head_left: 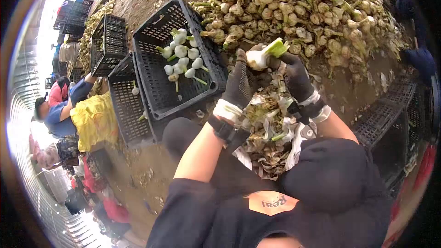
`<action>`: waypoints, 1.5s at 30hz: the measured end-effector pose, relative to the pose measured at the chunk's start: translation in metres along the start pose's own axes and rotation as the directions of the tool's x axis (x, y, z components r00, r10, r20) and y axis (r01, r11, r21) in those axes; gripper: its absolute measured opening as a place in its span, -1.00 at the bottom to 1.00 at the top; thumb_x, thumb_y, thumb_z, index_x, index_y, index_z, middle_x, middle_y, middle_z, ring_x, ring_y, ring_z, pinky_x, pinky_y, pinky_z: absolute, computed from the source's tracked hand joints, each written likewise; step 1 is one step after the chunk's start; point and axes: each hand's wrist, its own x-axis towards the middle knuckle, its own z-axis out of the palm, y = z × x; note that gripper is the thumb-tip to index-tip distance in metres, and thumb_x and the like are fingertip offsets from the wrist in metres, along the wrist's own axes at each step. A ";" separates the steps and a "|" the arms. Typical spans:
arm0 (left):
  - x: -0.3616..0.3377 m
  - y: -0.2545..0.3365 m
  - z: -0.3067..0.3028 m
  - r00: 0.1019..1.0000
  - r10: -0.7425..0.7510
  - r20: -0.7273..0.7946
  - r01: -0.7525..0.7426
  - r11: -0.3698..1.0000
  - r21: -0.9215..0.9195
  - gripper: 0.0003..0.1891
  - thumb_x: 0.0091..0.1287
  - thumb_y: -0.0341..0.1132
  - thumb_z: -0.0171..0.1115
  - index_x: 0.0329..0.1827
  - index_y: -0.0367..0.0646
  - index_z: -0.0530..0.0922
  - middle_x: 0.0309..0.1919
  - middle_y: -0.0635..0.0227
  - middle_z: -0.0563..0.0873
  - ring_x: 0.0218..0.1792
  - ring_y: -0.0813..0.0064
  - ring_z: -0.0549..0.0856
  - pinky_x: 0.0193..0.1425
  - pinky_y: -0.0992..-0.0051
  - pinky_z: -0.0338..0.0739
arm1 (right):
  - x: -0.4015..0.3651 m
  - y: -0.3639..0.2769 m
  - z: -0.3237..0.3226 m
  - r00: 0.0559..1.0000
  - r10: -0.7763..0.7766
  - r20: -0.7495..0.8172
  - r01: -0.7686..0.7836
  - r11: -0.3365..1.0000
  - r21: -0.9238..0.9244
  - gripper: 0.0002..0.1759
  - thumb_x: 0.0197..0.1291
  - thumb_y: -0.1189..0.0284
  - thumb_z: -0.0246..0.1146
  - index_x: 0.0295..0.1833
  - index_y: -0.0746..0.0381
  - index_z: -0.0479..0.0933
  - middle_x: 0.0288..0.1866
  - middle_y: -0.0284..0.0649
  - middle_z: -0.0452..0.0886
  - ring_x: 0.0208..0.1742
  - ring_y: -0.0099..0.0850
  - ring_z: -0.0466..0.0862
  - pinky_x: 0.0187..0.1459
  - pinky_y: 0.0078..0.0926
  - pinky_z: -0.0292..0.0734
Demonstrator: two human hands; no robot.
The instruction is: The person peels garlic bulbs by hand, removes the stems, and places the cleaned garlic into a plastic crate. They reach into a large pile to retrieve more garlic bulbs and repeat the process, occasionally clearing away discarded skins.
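Observation:
Both my hands wear dark gloves with white bands at the wrists. My left hand (239, 82) is closed round a pale garlic bulb (257, 59), thumb up along its side. A thick green cut stem (277, 47) points up and right from the bulb. My right hand (297, 79) is closed at the stem side, its bent fingers against the bulb and stem; whether it also holds a small tool is hidden. Below the hands, dry skins and leaf scraps (268, 149) are heaped between my knees. Left of them, a black crate (161, 110) holds several cleaned garlic bulbs (180, 52).
A large pile of untrimmed garlic (294, 9) lies ahead. A second black crate (121, 96) sits against the first, and another crate (109, 41) stands beyond. Stacked crates (390, 115) are at the right. A person in blue (64, 117) works at the left beside yellow cloth (95, 121).

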 end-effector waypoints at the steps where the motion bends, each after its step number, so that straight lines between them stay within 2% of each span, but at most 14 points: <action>1: -0.001 0.002 0.000 1.000 -0.029 -0.007 0.029 0.999 -0.032 -0.31 0.43 0.31 -0.08 0.31 -0.12 0.35 -0.17 0.27 0.69 -0.40 0.51 0.64 -0.37 0.53 0.54 | -0.001 -0.007 0.004 0.998 -0.024 0.052 0.024 1.000 0.000 -0.67 0.28 0.35 0.33 0.04 0.35 0.63 -0.03 -0.27 0.72 -0.04 -0.46 0.65 0.04 -0.45 0.53; 5: -0.003 0.000 0.010 0.981 0.189 0.050 -0.178 0.761 0.623 -0.43 0.38 0.21 0.17 0.14 -0.10 0.44 -0.23 0.41 0.62 -0.39 0.65 0.57 -0.37 0.58 0.49 | 0.001 0.005 -0.010 0.978 -0.203 -0.038 0.172 0.905 -0.389 -0.75 0.26 0.35 0.34 -0.07 0.31 0.66 -0.17 -0.22 0.74 -0.21 -0.46 0.68 -0.19 -0.40 0.54; 11: -0.003 0.008 0.015 0.997 0.026 0.070 -0.059 0.848 0.526 -0.49 0.26 0.01 0.42 0.08 -0.12 0.46 -0.22 0.45 0.60 -0.30 0.68 0.58 -0.24 0.63 0.51 | -0.005 0.008 -0.015 0.762 -0.647 0.026 0.439 0.486 -0.756 -0.90 0.13 0.50 0.28 -0.22 0.19 0.65 -0.37 -0.08 0.64 -0.38 -0.04 0.62 -0.38 -0.23 0.50; 13: -0.001 0.006 0.020 0.814 0.527 0.244 -0.419 0.241 0.876 -0.48 0.16 -0.19 0.53 0.06 -0.18 0.45 -0.20 0.37 0.63 -0.21 0.59 0.64 -0.13 0.55 0.57 | -0.010 -0.013 -0.010 0.665 -0.721 0.196 0.531 0.271 -0.803 -0.87 0.14 0.51 0.24 -0.19 0.18 0.65 -0.35 -0.11 0.65 -0.37 -0.07 0.64 -0.37 -0.23 0.51; 19: -0.004 0.006 0.028 0.892 0.385 0.236 -0.398 0.423 0.814 -0.45 0.06 -0.44 0.53 0.10 -0.18 0.45 -0.08 0.30 0.63 -0.08 0.54 0.63 0.00 0.53 0.56 | 0.002 0.009 -0.051 0.841 -0.540 0.040 0.303 0.407 -0.862 -0.87 0.22 0.51 0.29 -0.13 0.27 0.66 -0.32 -0.06 0.72 -0.30 -0.22 0.75 -0.28 -0.40 0.55; 21: -0.012 0.007 0.032 0.918 0.310 0.246 -0.390 0.608 0.691 -0.49 0.09 -0.48 0.49 0.10 -0.17 0.46 -0.04 0.34 0.61 -0.04 0.56 0.60 0.05 0.52 0.54 | 0.004 0.016 -0.061 0.843 -0.534 -0.068 0.181 0.400 -0.899 -0.87 0.21 0.49 0.31 -0.15 0.25 0.67 -0.32 -0.07 0.72 -0.29 -0.14 0.74 -0.27 -0.35 0.56; 22: -0.020 0.015 0.035 0.987 0.096 0.130 -0.154 0.801 0.579 -0.48 0.15 -0.38 0.47 0.16 -0.21 0.47 0.08 0.31 0.59 0.11 0.49 0.57 0.26 0.42 0.47 | 0.007 0.020 -0.066 0.879 -0.476 -0.018 0.164 0.337 -0.927 -0.77 0.15 0.49 0.33 -0.05 0.21 0.66 -0.22 -0.05 0.72 -0.21 -0.06 0.72 -0.18 -0.28 0.58; 25: -0.024 0.020 0.038 0.929 0.247 0.276 -0.370 0.557 0.744 -0.46 0.15 -0.30 0.48 0.18 -0.21 0.49 0.09 0.32 0.59 0.12 0.49 0.56 0.26 0.43 0.47 | -0.014 0.001 -0.055 0.961 -0.258 0.102 0.127 0.084 -0.988 -0.61 0.08 0.56 0.32 0.08 0.18 0.62 -0.10 -0.07 0.71 -0.11 -0.02 0.70 -0.06 -0.24 0.59; 26: -0.025 0.021 0.041 0.963 0.220 0.158 -0.268 0.688 0.674 -0.43 0.12 -0.27 0.51 0.19 -0.20 0.51 0.09 0.32 0.59 0.11 0.49 0.57 0.25 0.44 0.47 | -0.014 0.003 -0.055 0.777 -0.586 0.232 0.409 0.188 -0.893 -0.49 0.03 0.64 0.28 0.17 0.16 0.58 -0.05 -0.09 0.70 -0.06 -0.07 0.70 0.00 -0.27 0.59; 31: -0.019 0.015 0.026 0.935 0.322 0.150 -0.314 0.549 0.775 -0.47 0.07 -0.35 0.55 0.12 -0.16 0.53 0.05 0.35 0.61 0.05 0.50 0.58 0.18 0.47 0.49 | -0.026 -0.045 -0.021 0.739 -0.614 0.277 0.569 0.347 -0.746 -0.50 -0.02 0.67 0.23 0.10 0.12 0.63 -0.19 -0.12 0.71 -0.18 -0.13 0.72 -0.15 -0.29 0.62; 34: -0.020 0.017 0.022 0.914 0.360 0.186 -0.320 0.361 0.876 -0.46 0.07 -0.39 0.54 0.10 -0.22 0.47 -0.03 0.35 0.61 0.04 0.59 0.59 0.13 0.50 0.53 | -0.030 -0.053 -0.013 0.736 -0.501 0.456 0.487 -0.077 -0.870 -0.71 -0.02 0.50 0.29 -0.10 0.08 0.65 -0.36 -0.21 0.66 -0.37 -0.15 0.67 -0.39 -0.28 0.54; 40: -0.023 0.018 0.017 0.936 0.231 0.266 -0.345 0.459 0.819 -0.49 0.14 -0.34 0.51 0.13 -0.25 0.51 0.00 0.26 0.68 0.01 0.53 0.63 0.14 0.49 0.51 | -0.025 -0.046 -0.008 0.756 -0.550 0.355 0.483 0.101 -0.870 -0.87 0.05 0.49 0.27 -0.23 0.16 0.59 -0.41 -0.09 0.60 -0.39 -0.07 0.64 -0.37 -0.20 0.53; 42: -0.018 0.009 0.014 0.869 0.404 0.286 -0.461 0.448 0.767 -0.53 0.30 -0.31 0.37 0.23 -0.25 0.50 0.00 0.22 0.71 0.01 0.49 0.65 0.16 0.48 0.50 | -0.029 -0.047 -0.001 0.771 -0.546 0.327 0.464 0.131 -0.876 -0.89 0.10 0.48 0.27 -0.22 0.18 0.58 -0.41 -0.07 0.59 -0.38 -0.05 0.64 -0.37 -0.20 0.53; 45: -0.021 0.011 0.023 0.943 0.298 0.144 -0.301 0.586 0.752 -0.48 0.41 -0.17 0.19 0.36 -0.26 0.43 -0.04 0.33 0.70 -0.01 0.52 0.64 0.13 0.48 0.50 | -0.029 -0.040 0.010 0.828 -0.512 0.228 0.408 0.270 -0.872 -0.90 0.17 0.43 0.27 -0.21 0.20 0.57 -0.41 -0.03 0.60 -0.37 -0.01 0.64 -0.36 -0.21 0.53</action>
